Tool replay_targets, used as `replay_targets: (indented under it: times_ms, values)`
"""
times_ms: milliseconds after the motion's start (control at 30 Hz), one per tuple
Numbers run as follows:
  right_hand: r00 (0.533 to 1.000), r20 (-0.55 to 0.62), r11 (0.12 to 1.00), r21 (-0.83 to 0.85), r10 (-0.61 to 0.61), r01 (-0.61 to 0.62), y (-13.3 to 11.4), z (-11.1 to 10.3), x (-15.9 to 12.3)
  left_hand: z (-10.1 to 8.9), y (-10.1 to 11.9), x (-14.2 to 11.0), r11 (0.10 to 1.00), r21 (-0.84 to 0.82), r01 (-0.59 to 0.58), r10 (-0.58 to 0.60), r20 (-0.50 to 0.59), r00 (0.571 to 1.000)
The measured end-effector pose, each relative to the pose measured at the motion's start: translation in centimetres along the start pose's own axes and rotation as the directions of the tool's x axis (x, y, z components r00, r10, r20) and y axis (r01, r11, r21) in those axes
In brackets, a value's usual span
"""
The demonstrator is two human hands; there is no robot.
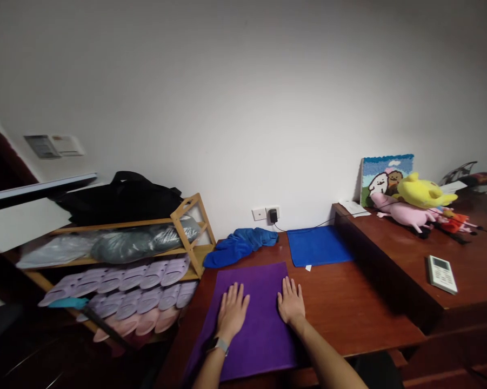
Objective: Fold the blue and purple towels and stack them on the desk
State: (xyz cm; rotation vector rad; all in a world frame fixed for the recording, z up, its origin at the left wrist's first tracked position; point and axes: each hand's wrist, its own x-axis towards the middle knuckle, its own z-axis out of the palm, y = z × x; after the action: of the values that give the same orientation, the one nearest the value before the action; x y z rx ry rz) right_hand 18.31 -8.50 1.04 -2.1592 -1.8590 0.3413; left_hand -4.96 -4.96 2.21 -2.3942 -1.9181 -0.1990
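Note:
A purple cloth [259, 335] lies spread flat on the low wooden table [348, 308]. My left hand [232, 309] rests palm down on its left part, fingers stretched out, a watch on the wrist. My right hand [291, 300] lies flat on the cloth's upper right part, fingers apart. Neither hand holds anything. Beyond the purple cloth, a folded blue cloth [318, 245] lies flat near the wall, and a crumpled blue cloth [239, 244] sits to its left.
A wooden shoe rack [190, 227] with several lilac and pink slippers [146, 286] stands at the left, a black bag [121, 202] on top. A higher desk [470, 270] at the right carries plush toys [417, 202], a picture and a white remote [441, 273]. A charger [273, 215] is plugged into the wall.

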Motion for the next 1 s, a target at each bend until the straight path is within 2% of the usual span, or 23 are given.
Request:
replay_targets:
  times_ms: [67,167,233,300,367,433,633,700,800,1000]
  values:
    - [1.000,-0.003,1.000,-0.005,0.000,0.000,0.1,0.1,0.1,0.0,4.2,0.8,0.982,-0.098,-0.161,0.165,0.043,0.985]
    - [0.999,0.014,0.998,-0.034,-0.044,0.045,0.5,0.3,0.1,0.5,9.8,1.7,0.933,-0.217,-0.287,0.313,0.094,0.945]
    - [0.997,0.023,0.995,-0.055,-0.080,0.081,0.6,0.4,0.2,0.8,11.6,1.9,0.910,-0.252,-0.329,0.364,0.104,0.926]
    - [0.997,0.019,0.996,-0.052,-0.078,0.079,0.6,0.4,0.2,1.1,11.5,1.9,0.907,-0.248,-0.340,0.373,0.098,0.923]
    - [0.999,0.010,0.999,-0.030,-0.043,0.043,0.5,0.4,0.3,1.2,9.7,1.8,0.923,-0.217,-0.319,0.345,0.097,0.934]
    - [1.000,-0.001,1.000,-0.014,-0.013,0.013,0.3,0.3,0.2,1.0,6.7,1.7,0.950,-0.174,-0.261,0.282,0.108,0.953]
    - [1.000,0.015,1.000,-0.003,0.003,-0.003,0.2,0.2,0.3,0.5,-5.1,1.4,0.998,-0.058,-0.022,0.031,0.153,0.988]
    - [1.000,0.016,1.000,-0.013,0.006,-0.005,0.2,0.2,0.2,0.7,-8.0,1.0,0.999,-0.045,0.023,-0.017,0.133,0.991]
    - [1.000,0.017,0.999,-0.035,0.011,-0.011,0.1,0.1,0.1,1.2,-9.8,0.5,0.998,-0.051,0.042,-0.037,0.088,0.995]
    - [0.996,0.081,0.997,-0.072,0.022,-0.016,-0.2,-0.9,0.0,1.7,-9.3,0.1,0.998,-0.055,0.038,-0.036,0.031,0.999]
